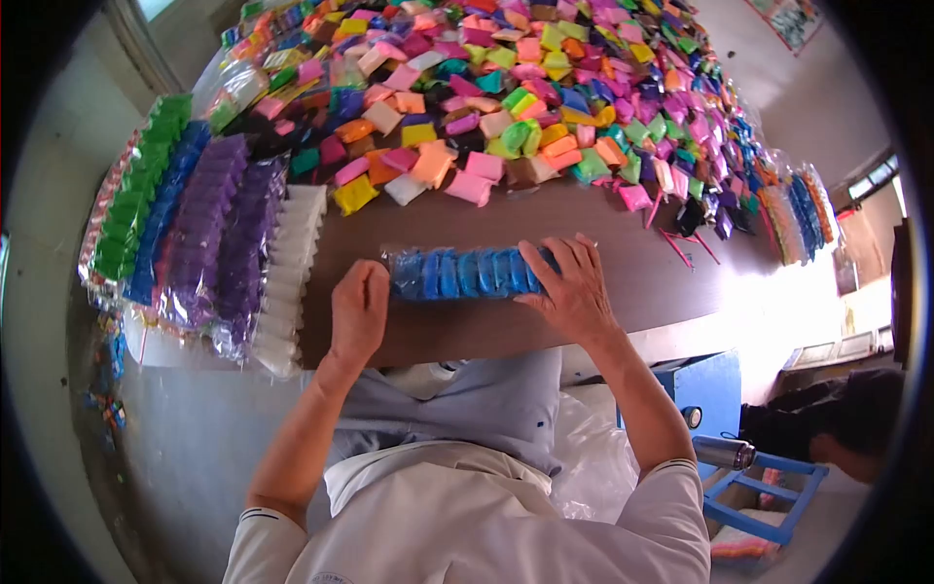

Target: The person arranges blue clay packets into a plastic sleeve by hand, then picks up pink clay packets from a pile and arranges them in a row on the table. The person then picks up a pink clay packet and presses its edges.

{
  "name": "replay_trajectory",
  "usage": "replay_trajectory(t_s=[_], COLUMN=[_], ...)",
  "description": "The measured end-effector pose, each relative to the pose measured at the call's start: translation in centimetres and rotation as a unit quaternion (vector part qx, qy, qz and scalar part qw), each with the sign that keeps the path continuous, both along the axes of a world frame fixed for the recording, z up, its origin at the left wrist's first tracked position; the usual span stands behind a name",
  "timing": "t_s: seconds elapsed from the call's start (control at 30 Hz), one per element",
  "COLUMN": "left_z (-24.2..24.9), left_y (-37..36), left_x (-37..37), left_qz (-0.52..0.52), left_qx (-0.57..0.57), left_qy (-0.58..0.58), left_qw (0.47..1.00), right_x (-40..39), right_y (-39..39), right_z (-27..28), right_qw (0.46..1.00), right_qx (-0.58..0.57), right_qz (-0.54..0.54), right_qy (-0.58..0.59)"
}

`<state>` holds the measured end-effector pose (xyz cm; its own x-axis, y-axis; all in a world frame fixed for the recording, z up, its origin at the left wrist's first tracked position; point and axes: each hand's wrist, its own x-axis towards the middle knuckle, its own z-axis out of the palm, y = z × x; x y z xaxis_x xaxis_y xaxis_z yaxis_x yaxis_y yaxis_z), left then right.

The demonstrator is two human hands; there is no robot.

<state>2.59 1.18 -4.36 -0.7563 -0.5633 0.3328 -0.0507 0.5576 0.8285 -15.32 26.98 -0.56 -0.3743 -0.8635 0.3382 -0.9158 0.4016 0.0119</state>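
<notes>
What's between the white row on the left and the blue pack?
The left hand, curled at the left end of the blue pack, and bare table beside the white row, seen in the head view.

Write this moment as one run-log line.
blue pack: on brown table | left hand: curled at left end | right hand: over right end | beyond: heaped colourful packets

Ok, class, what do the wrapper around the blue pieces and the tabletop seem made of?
Wrapper: thin, clear, glossy plastic film, by its crinkles and highlights.
Tabletop: smooth, brown, perhaps laminate or varnished wood, by its even colour and glare.
</notes>
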Motion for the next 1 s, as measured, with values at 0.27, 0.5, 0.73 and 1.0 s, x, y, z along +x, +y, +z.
replay_trajectory(t_s=[0.27,0.5,0.73,1.0], left_z=[0.8,-0.1,-0.1,-0.2], left_y=[-0.5,0.2,0.3,-1.1], left_x=[2.8,3.2,2.6,2.6], left_qz=[0.050,0.045,0.066,0.094], left_qx=[0.215,0.081,-0.037,-0.117], left_qy=[0.050,0.045,0.018,-0.057], left_qw=[0.974,0.995,0.997,0.987], right_x=[3.8,4.1,4.4,4.5], right_y=[-8.0,-11.6,-12.1,-14.2], right_z=[1.6,0.3,0.9,1.2], right_qw=[0.996,0.992,0.992,0.983], right_qx=[-0.037,0.038,0.007,0.019], right_qz=[0.076,0.066,0.055,0.056], right_qy=[-0.042,-0.102,-0.110,-0.175])
